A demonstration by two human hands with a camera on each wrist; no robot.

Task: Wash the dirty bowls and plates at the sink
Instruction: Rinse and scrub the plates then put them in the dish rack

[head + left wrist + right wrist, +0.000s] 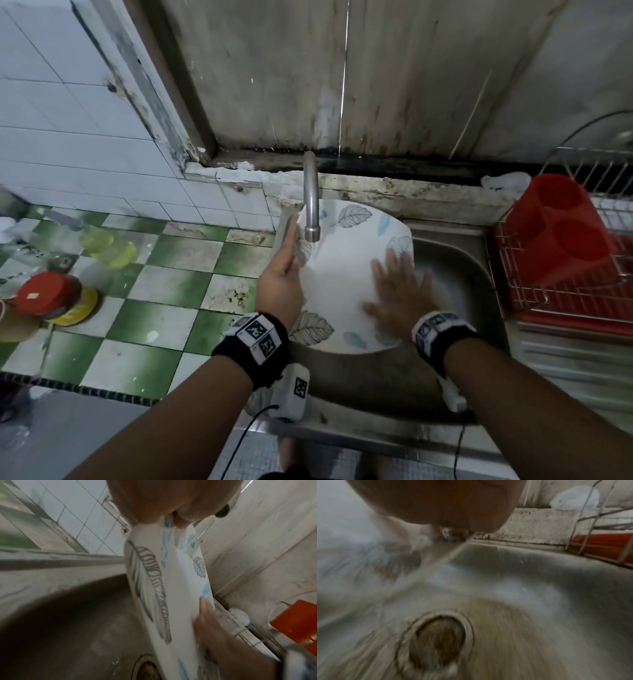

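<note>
A white plate (339,281) with grey and blue leaf prints is held tilted over the steel sink (455,274), just under the tap (311,205). My left hand (284,274) grips its left rim, thumb on the face. In the left wrist view the plate (181,581) runs edge-on from my left hand (154,507), and a thin stream of water falls near the spout. My right hand (400,291) lies flat on the plate's face with fingers spread, and its fingers (205,608) show at the rim. The right wrist view is blurred; it shows the palm (445,504) above the drain (436,642).
A wire dish rack (513,274) with a red cutlery holder (561,226) stands right of the sink. Left of it is a green-and-white tiled counter (171,274) with a red-lidded jar (44,298) and a yellow-green bottle (109,250). A stained wall rises behind the tap.
</note>
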